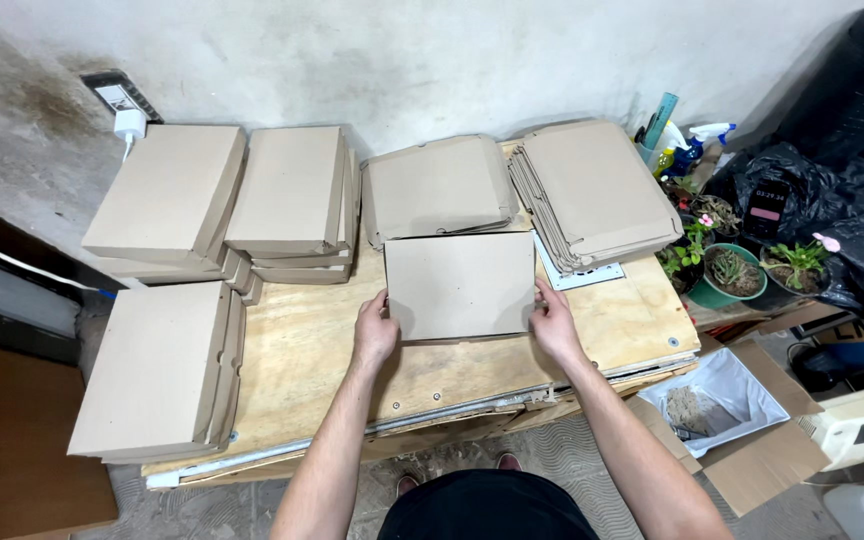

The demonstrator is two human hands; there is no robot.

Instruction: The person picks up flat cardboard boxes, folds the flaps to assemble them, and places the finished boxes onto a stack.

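Seen from the head camera, the left hand (375, 333) grips the left edge of a flat, rectangular brown cardboard box (461, 286), thumb on top and fingers curled under, while the right hand (555, 326) holds the right edge the same way; the box lies between the two hands on a pale plywood tabletop (302, 350) with screw heads showing near its front edge. Just beyond the hands, against the wall, rests a half-folded brown cardboard box (439, 186), and beyond the right hand sits a fanned stack of flat brown cardboard blanks (597, 193) over a white perforated sheet (582, 275). Beyond and left of the left hand stand stacks of finished brown boxes (292, 195), with another stack (167, 200) further left and a third (157, 370) near the front left corner. The wall (402, 60) is rough, stained grey plaster with a white charger plugged into a socket (129, 122). Well right of the right hand are small potted plants (734, 272), spray bottles (697, 145), black plastic bags (842, 200), and, lower down, an open carton lined with white plastic (727, 395) on the floor.
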